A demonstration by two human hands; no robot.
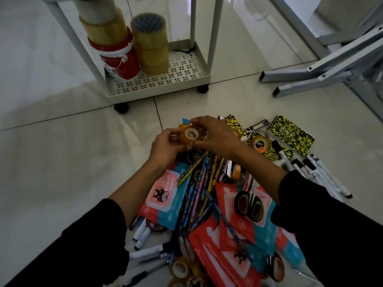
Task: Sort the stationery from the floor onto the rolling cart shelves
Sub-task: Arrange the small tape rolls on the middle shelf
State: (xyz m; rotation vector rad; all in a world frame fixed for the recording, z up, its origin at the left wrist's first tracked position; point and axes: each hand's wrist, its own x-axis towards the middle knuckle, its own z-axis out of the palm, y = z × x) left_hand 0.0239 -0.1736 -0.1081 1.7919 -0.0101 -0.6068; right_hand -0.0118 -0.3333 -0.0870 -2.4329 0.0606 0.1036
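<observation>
Both my hands meet above the stationery pile on the floor and hold small amber tape rolls [190, 135]. My left hand [165, 147] pinches the rolls from the left; my right hand [215, 135] curls over them from the right and above. A blue tab sticks up behind the rolls. Below lie patterned pencils [204, 183], wipes packets [167, 189], black tape rolls [249, 204] and more amber tape rolls [260, 142]. The white rolling cart [165, 85] stands behind, its bottom shelf holding stacked large brown tape rolls [151, 44] and red-white rolls [118, 59].
Yellow-black notebooks [290, 132] and whiteboard markers [319, 172] lie at the right of the pile. More markers [145, 251] lie at the lower left. Grey metal frame legs [323, 73] rest on the tiles at the right. Bare tiled floor stretches to the left.
</observation>
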